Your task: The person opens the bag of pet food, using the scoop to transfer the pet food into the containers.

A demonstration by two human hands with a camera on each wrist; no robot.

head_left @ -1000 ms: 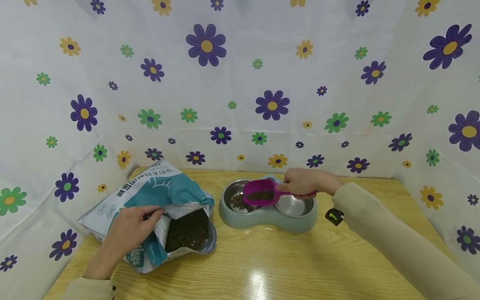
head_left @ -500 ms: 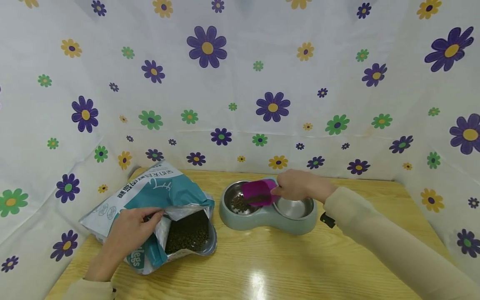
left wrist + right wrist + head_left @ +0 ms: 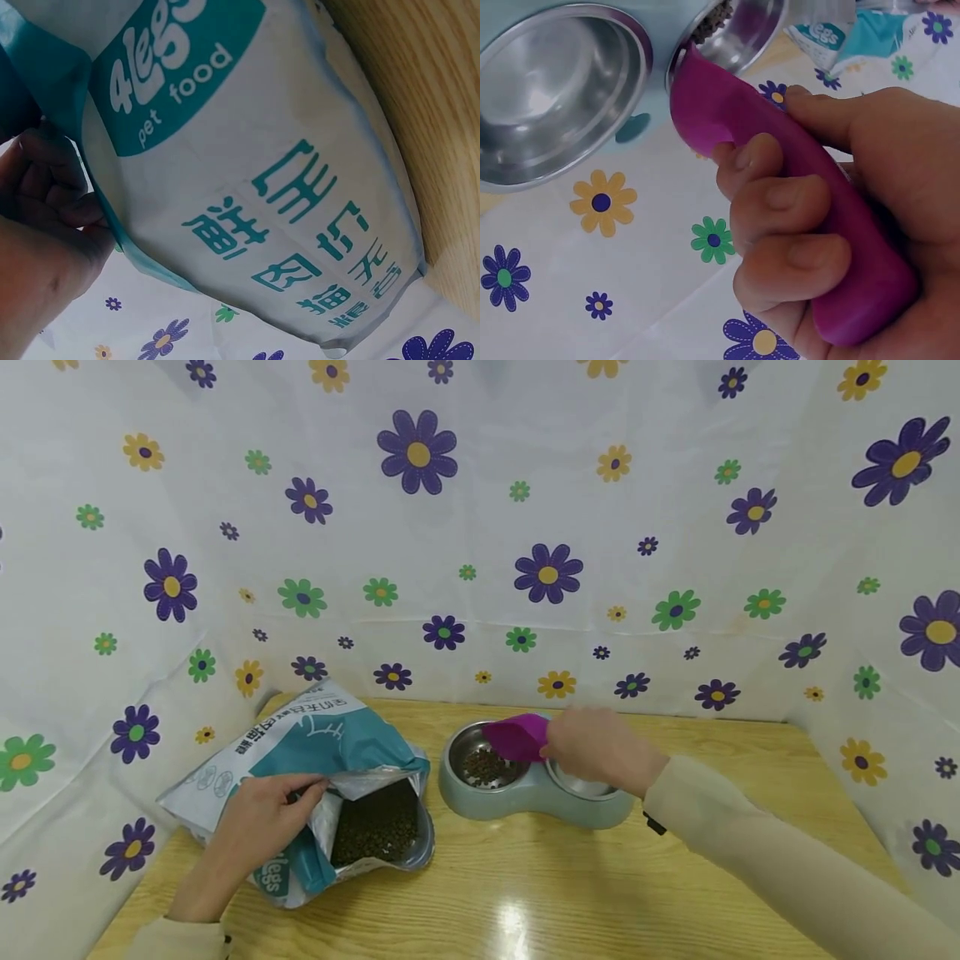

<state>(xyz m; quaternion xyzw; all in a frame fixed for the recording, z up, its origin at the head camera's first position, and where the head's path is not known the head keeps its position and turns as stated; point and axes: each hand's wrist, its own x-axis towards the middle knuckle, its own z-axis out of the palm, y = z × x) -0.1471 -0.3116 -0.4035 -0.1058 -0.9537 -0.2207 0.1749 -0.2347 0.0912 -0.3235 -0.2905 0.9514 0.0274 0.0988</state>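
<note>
Starting at the far left, we see a white cloth (image 3: pixel 480 510) printed with purple, yellow and green flowers; it runs on behind everything to the far right. Next, out of a beige sleeve (image 3: pixel 172 937), comes the left hand (image 3: pixel 258 818), its fingers bent and pinching the edge of a bag (image 3: pixel 337 737). We find this white and teal bag lying on its side on the wood-patterned tabletop (image 3: pixel 600 893), with "4Legs pet food" printed on it in the left wrist view. Its mouth gapes toward us and to the right, and inside we see plenty of brown pet food (image 3: pixel 378 827). Just right of the bag stands a pale green double bowl (image 3: pixel 498 804) with two metal dishes. A small heap of brown pieces (image 3: pixel 483 767) lies in its left dish (image 3: pixel 459 745). Over that dish we see the magenta scoop (image 3: pixel 519 737), tilted; we cannot tell whether it touches the rim. Further right, the right hand (image 3: pixel 603 745) wraps its fingers firmly round the scoop's handle, above the right dish (image 3: pixel 547 90). Last, we see the right sleeve (image 3: pixel 750 843), with a small black object (image 3: pixel 655 823) just below its cuff.
</note>
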